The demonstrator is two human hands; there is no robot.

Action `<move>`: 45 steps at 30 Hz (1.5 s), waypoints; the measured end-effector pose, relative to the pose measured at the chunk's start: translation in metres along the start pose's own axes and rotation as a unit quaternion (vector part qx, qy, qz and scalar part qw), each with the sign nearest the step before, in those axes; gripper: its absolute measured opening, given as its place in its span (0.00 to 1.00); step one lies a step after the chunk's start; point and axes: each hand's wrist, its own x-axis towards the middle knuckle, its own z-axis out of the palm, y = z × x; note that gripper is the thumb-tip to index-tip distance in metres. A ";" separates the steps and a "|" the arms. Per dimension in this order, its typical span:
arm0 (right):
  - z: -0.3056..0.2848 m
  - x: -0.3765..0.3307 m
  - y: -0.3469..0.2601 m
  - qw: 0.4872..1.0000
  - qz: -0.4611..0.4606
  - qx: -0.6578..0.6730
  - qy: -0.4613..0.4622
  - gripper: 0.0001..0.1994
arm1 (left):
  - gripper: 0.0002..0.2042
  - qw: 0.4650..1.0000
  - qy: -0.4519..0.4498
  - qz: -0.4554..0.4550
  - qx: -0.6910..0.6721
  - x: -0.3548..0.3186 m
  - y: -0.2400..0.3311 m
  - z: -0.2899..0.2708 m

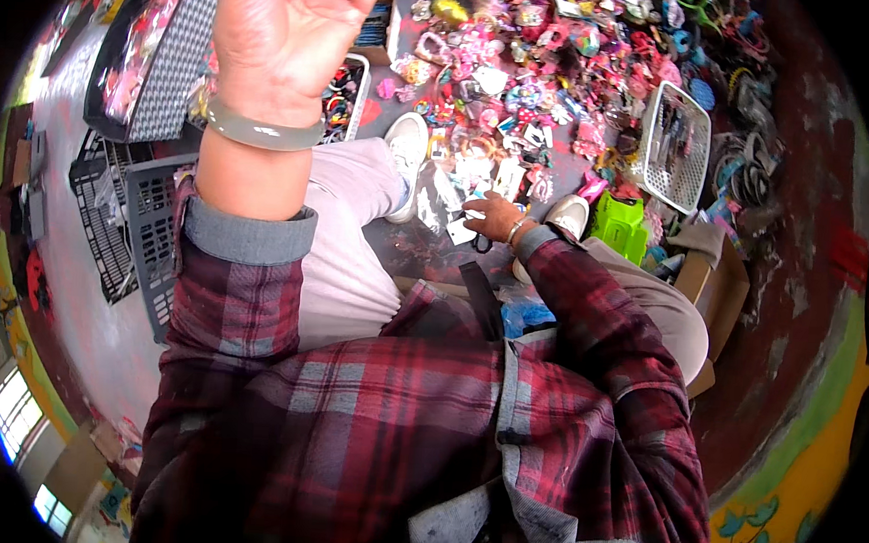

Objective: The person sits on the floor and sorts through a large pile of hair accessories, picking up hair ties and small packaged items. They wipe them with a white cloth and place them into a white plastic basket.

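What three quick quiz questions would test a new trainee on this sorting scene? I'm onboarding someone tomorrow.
1. True or false: the left hand is raised close to the camera, a pale bangle on its wrist.
2. Where does the right hand reach? A) into the white basket B) down to small cards on the floor between the shoes C) into the cardboard box
3. What colour is the small crate beside the right shoe?

Key: 1 true; 2 B; 3 bright green.
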 end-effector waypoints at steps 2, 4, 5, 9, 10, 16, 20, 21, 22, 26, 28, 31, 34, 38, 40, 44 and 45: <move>0.005 0.021 -0.017 0.999 0.021 0.010 -0.036 0.25 | 0.07 1.000 0.009 0.002 0.007 0.000 0.005 -0.006; 0.016 0.039 -0.019 0.998 0.017 -0.042 -0.053 0.28 | 0.08 1.000 0.009 0.001 0.004 -0.002 0.008 -0.007; 0.025 0.048 -0.016 0.995 0.013 -0.072 -0.065 0.27 | 0.08 1.000 0.009 0.001 0.003 -0.003 0.011 -0.007; 0.035 0.071 0.000 0.963 -0.057 -0.250 -0.081 0.16 | 0.07 0.999 0.023 -0.048 -0.001 0.000 0.009 -0.009; 0.027 0.074 0.006 0.962 -0.054 -0.259 -0.068 0.15 | 0.07 0.998 0.039 -0.051 0.002 -0.001 0.008 -0.007; -0.061 0.012 0.026 0.804 0.092 0.575 0.115 0.11 | 0.06 0.997 0.025 -0.065 0.031 -0.007 0.002 0.006; -0.126 -0.041 0.032 0.735 0.087 0.637 0.215 0.11 | 0.12 0.971 -0.164 -0.164 -0.060 0.021 -0.013 -0.021; -0.139 -0.059 0.037 0.733 0.076 0.634 0.235 0.10 | 0.12 0.970 -0.165 -0.167 -0.057 0.025 -0.022 -0.016; -0.153 -0.078 0.036 0.720 0.062 0.644 0.252 0.10 | 0.11 0.968 -0.184 -0.164 -0.050 0.023 -0.029 -0.008; -0.192 -0.158 0.065 0.687 0.059 0.641 0.336 0.09 | 0.11 0.959 -0.179 -0.214 -0.051 0.023 -0.050 0.012; -0.202 -0.203 0.089 0.663 0.034 0.635 0.394 0.10 | 0.11 0.959 -0.182 -0.215 -0.030 0.025 -0.065 0.017; -0.210 -0.271 0.129 0.640 0.027 0.606 0.471 0.11 | 0.11 0.955 -0.191 -0.226 -0.016 0.029 -0.080 0.023; -0.209 -0.343 0.138 0.575 0.087 0.594 0.556 0.09 | 0.11 0.964 -0.152 -0.218 0.008 0.028 -0.086 0.030; -0.176 -0.456 0.206 0.496 0.149 0.526 0.675 0.09 | 0.11 0.958 -0.176 -0.224 0.015 0.031 -0.089 0.027; -0.140 -0.537 0.258 0.437 0.148 0.496 0.735 0.12 | 0.11 0.951 -0.198 -0.238 0.001 0.035 -0.094 0.023; -0.107 -0.602 0.261 0.304 0.217 0.535 0.758 0.14 | 0.11 0.956 -0.180 -0.231 0.021 0.033 -0.087 0.020; -0.104 -0.613 0.264 0.277 0.271 0.528 0.756 0.16 | 0.11 0.959 -0.169 -0.226 0.028 0.033 -0.089 0.020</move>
